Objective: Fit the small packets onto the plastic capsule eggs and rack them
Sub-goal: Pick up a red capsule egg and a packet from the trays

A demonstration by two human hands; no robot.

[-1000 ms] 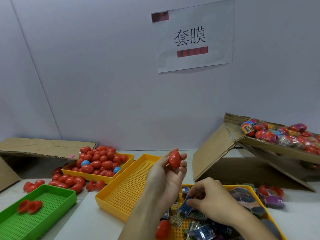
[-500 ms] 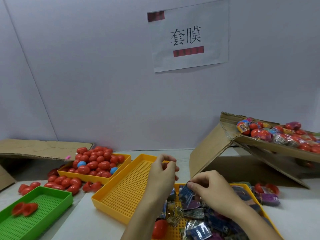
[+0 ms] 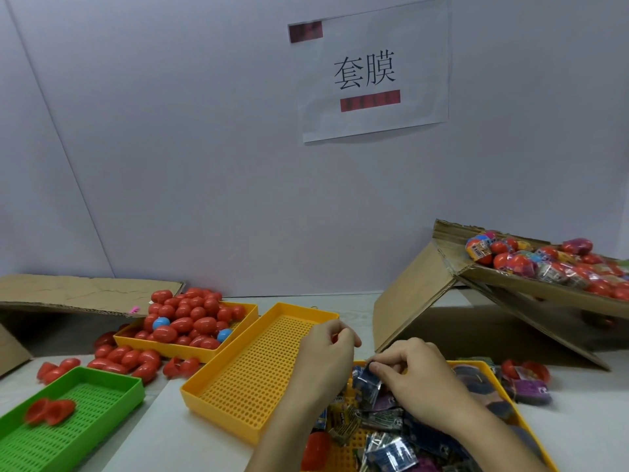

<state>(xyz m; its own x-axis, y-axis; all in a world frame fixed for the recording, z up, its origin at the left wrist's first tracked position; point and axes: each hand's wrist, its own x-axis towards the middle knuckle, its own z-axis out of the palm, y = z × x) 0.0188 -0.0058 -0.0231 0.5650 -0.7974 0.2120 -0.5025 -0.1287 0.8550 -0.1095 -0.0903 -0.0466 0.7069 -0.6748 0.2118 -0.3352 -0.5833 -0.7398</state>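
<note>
My left hand (image 3: 326, 356) curls round a red capsule egg (image 3: 335, 338), of which only a sliver shows between the fingers. Just to its right, my right hand (image 3: 412, 379) pinches a small dark blue packet (image 3: 366, 381) by its top edge, above the yellow tray of loose packets (image 3: 476, 364). Many more packets (image 3: 391, 447) lie in that tray. An empty perforated yellow tray (image 3: 258, 373) sits under and left of my left hand.
A yellow tray heaped with red eggs (image 3: 190, 321) stands at the left, with loose eggs (image 3: 126, 359) spilled in front. A green tray (image 3: 78, 413) holds two red halves. A cardboard box (image 3: 531, 274) at the right carries wrapped eggs. Flat cardboard (image 3: 78, 292) lies far left.
My left hand has turned and lowered, closing over the egg so it is nearly hidden. My right hand has lifted a blue packet out of the pile toward the left hand.
</note>
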